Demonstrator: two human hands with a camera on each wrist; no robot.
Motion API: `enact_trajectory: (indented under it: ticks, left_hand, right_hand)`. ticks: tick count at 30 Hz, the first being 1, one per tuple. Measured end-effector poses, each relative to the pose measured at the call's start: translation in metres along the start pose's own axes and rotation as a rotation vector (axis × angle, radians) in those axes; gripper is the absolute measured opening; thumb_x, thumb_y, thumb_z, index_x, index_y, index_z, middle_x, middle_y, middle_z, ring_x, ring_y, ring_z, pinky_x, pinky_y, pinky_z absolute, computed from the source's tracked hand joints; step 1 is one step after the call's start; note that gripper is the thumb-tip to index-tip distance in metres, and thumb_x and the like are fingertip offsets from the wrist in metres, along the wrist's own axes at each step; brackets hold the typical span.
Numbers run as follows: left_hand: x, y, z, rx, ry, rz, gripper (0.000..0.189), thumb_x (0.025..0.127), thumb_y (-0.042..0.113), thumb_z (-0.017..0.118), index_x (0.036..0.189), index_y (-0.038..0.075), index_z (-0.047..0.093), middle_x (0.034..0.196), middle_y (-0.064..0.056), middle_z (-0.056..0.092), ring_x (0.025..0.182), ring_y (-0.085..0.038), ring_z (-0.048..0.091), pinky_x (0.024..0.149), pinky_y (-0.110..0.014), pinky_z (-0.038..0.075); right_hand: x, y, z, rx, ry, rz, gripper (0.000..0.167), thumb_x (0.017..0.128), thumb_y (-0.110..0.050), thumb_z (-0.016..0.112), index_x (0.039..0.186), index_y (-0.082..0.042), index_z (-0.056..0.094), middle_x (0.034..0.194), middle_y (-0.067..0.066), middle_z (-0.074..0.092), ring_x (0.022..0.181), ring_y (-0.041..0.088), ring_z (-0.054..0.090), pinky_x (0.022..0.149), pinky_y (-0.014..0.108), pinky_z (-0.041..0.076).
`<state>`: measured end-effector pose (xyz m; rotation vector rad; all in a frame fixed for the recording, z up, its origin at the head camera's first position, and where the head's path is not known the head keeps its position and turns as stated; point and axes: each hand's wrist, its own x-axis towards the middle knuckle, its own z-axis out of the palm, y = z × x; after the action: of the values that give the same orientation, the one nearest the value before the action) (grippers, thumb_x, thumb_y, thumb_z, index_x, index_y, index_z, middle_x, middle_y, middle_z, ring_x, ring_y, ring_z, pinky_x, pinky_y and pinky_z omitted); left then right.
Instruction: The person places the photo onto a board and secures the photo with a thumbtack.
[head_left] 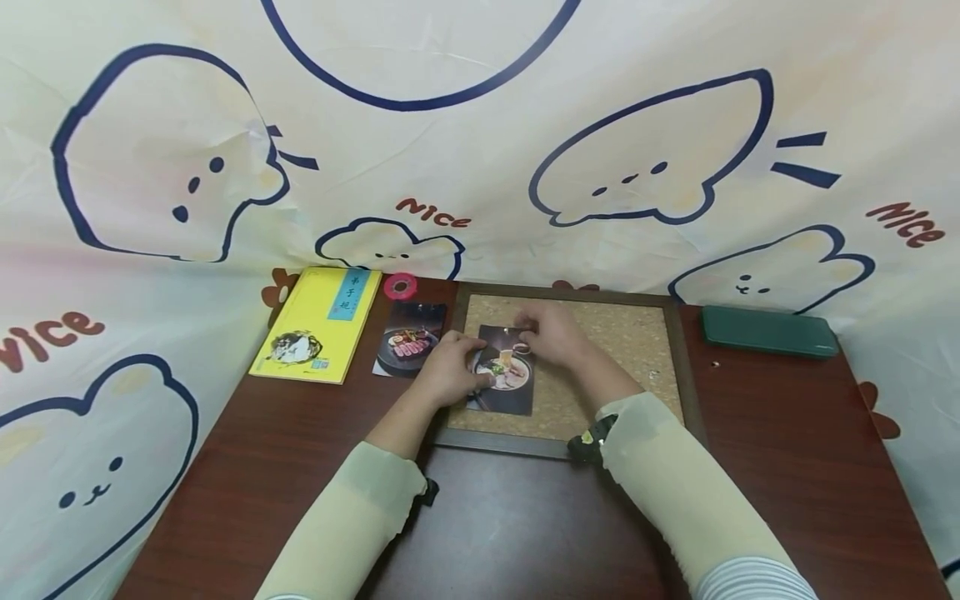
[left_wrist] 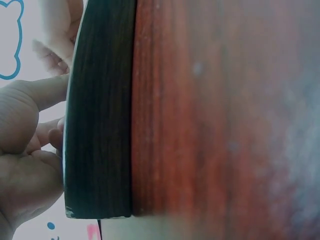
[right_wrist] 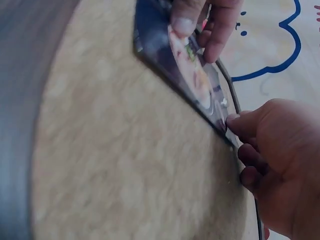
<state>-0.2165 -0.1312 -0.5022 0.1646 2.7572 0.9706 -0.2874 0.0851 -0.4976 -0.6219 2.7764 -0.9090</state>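
Noodle-bowl photo [head_left: 508,372] lies on the left part of the cork board [head_left: 600,358]. Left hand [head_left: 450,371]: thumb and index spread apart, pressing the photo's left side. Right hand [head_left: 553,335]: fingers curled, thumb and finger pinching its top right corner. Meat-dish photo [head_left: 408,343] sits just left of the board, yellow book [head_left: 318,321] beyond it. Green case [head_left: 768,331] to the right, on the table [head_left: 787,450].
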Motion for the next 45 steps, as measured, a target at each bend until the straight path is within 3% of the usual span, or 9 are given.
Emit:
enact_trajectory:
  ticks: [4, 11, 23, 31, 37, 45]
  left_hand:
    - [-0.002, 0.001, -0.002, 0.005, 0.008, -0.004, 0.066, 0.083, 0.032, 0.089, 0.139, 0.008, 0.065, 0.131, -0.012, 0.054, 0.114, -0.029, 0.057, 0.101, -0.046, 0.047]
    - [-0.002, 0.000, 0.000, 0.010, 0.010, 0.003, 0.066, 0.083, 0.032, 0.089, 0.139, 0.008, 0.065, 0.129, -0.013, 0.054, 0.110, -0.028, 0.057, 0.098, -0.046, 0.049]
    - [-0.002, 0.002, -0.001, 0.008, 0.004, 0.008, 0.065, 0.085, 0.032, 0.088, 0.140, 0.008, 0.064, 0.129, -0.012, 0.054, 0.108, -0.027, 0.056, 0.096, -0.046, 0.049]
    - [-0.001, -0.001, 0.001, 0.009, 0.004, 0.007, 0.066, 0.085, 0.034, 0.087, 0.141, 0.009, 0.064, 0.131, -0.013, 0.054, 0.111, -0.028, 0.056, 0.099, -0.046, 0.048]
    - [0.000, 0.000, 0.001, 0.032, 0.004, 0.036, 0.067, 0.085, 0.034, 0.087, 0.141, 0.006, 0.063, 0.129, -0.013, 0.054, 0.110, -0.027, 0.056, 0.097, -0.045, 0.049]
    - [-0.003, 0.003, -0.004, 0.049, -0.002, 0.052, 0.069, 0.085, 0.034, 0.086, 0.142, 0.005, 0.062, 0.134, -0.014, 0.053, 0.120, -0.030, 0.056, 0.103, -0.047, 0.047]
  right_hand:
    - [-0.005, 0.000, 0.001, -0.083, 0.001, -0.063, 0.028, 0.099, -0.019, 0.068, 0.125, -0.011, 0.074, 0.120, 0.009, 0.070, 0.117, 0.029, 0.062, 0.105, 0.049, 0.046]
    - [-0.010, 0.000, 0.009, -0.183, -0.023, -0.081, 0.032, 0.101, -0.026, 0.065, 0.132, -0.020, 0.072, 0.118, 0.006, 0.062, 0.114, 0.027, 0.056, 0.099, 0.048, 0.046]
    - [-0.011, 0.000, 0.013, -0.162, -0.018, -0.030, 0.035, 0.102, -0.031, 0.063, 0.134, -0.023, 0.071, 0.125, 0.008, 0.057, 0.118, 0.029, 0.052, 0.099, 0.048, 0.046]
    - [-0.011, 0.003, 0.020, -0.134, 0.007, 0.005, 0.035, 0.101, -0.032, 0.064, 0.135, -0.025, 0.071, 0.135, 0.011, 0.054, 0.129, 0.031, 0.047, 0.109, 0.052, 0.038]
    - [-0.013, 0.006, 0.020, -0.117, 0.012, -0.012, 0.037, 0.101, -0.032, 0.064, 0.137, -0.023, 0.070, 0.135, 0.011, 0.054, 0.127, 0.031, 0.048, 0.107, 0.051, 0.040]
    - [-0.018, 0.005, 0.017, -0.105, 0.008, -0.043, 0.041, 0.102, -0.033, 0.063, 0.141, -0.023, 0.066, 0.138, 0.014, 0.052, 0.129, 0.033, 0.048, 0.106, 0.054, 0.042]
